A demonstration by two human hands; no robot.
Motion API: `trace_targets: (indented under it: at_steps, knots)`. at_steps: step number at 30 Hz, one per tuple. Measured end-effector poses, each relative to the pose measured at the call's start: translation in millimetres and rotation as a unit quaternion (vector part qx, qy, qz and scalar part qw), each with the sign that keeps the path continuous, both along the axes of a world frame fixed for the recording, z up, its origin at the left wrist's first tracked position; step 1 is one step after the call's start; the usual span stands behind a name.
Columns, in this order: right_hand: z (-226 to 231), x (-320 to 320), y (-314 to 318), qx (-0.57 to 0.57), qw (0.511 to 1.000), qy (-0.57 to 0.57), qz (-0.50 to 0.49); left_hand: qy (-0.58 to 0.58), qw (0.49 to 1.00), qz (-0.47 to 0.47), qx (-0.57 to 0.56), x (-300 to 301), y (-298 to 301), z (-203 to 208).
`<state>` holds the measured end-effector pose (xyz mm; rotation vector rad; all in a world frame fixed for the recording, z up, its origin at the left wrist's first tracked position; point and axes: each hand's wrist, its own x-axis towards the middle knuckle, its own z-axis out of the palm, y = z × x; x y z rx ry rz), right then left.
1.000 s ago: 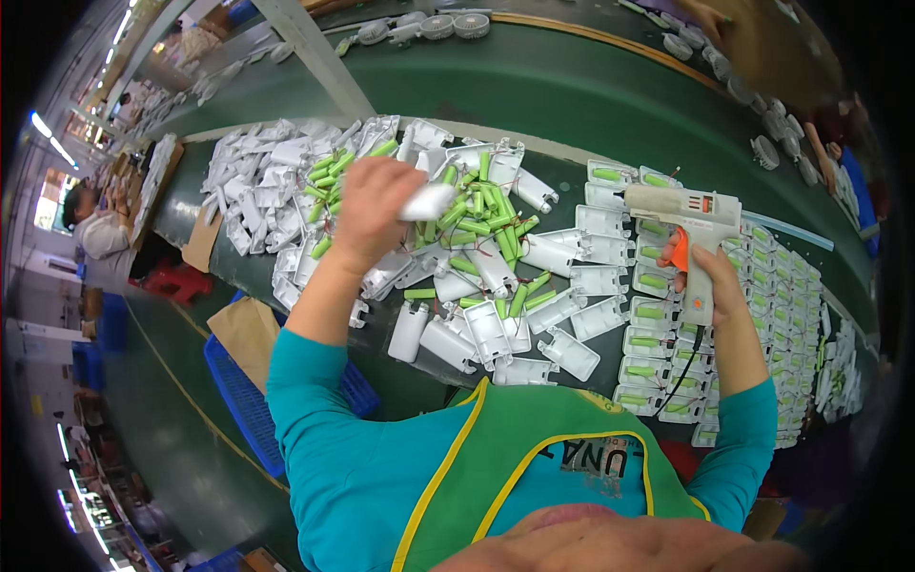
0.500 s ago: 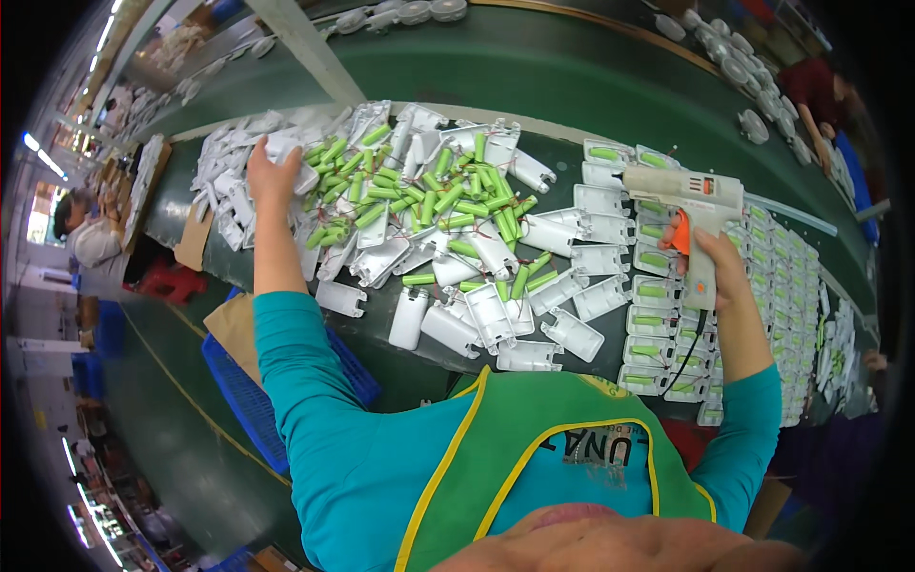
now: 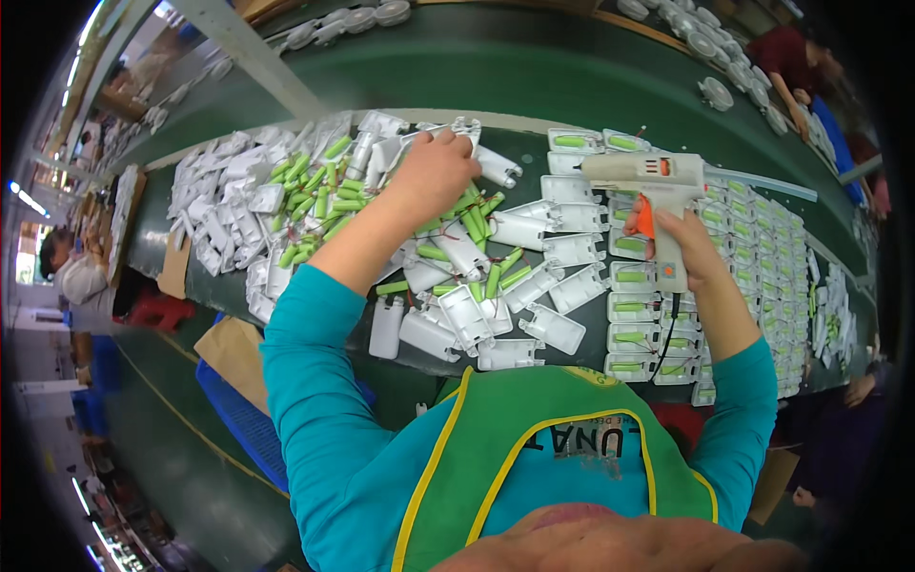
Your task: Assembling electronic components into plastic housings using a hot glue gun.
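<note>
Glue gun [image 3: 667, 181] is gripped by its handle [image 3: 671, 265] in the right hand [image 3: 694, 246], barrel [image 3: 624, 173] running left to right, nozzle [image 3: 588, 169] pointing left. Loose white casings [image 3: 496, 167] and green cells [image 3: 474, 226] spread across the bench [image 3: 529, 148] on the nozzle's side. Nearer them, the left hand [image 3: 434, 176] reaches over their far edge, fingers bent; whether it holds anything cannot be told.

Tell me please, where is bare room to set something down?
A wide bare stretch of green surface lies beyond the pale ledge. A smaller table patch separates loose shells from the shell rows, near the ledge. Crowded: batteries and shells around the left hand.
</note>
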<state>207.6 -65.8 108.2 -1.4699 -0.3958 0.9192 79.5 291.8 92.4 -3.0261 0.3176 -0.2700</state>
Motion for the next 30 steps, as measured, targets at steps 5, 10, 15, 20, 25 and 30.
trace_targets:
  at_steps: [5, 10, 15, 20, 25, 30]
  knots:
    - [-0.2, -2.4, -0.4, -0.04, 0.999, -0.021, 0.011, 0.09, 0.99, -0.045, 0.095, 10.2, -12.0, -1.9]
    - [-7.3, 0.7, 7.4, -0.054, 0.998, -0.034, 0.011, 0.089, 0.977, -0.062, 0.185, 8.8, -20.7, -5.8]
    - [-13.0, 13.2, 22.2, -0.064, 0.997, -0.045, -0.004, 0.138, 0.969, -0.082, 0.19, 15.0, -21.4, -2.3]
    - [-12.4, 15.3, 29.4, -0.08, 0.996, -0.032, 0.015, 0.076, 0.992, -0.062, 0.074, 19.7, 4.9, -6.9]
    - [-15.8, 17.2, 25.6, -0.09, 0.995, -0.053, 0.012, 0.053, 0.945, 0.063, -0.318, 29.2, 0.5, 30.7]
    - [-10.6, 18.8, 16.1, -0.125, 0.988, -0.09, 0.005, 0.082, 0.78, 0.095, -0.613, 59.6, -21.7, 11.9]
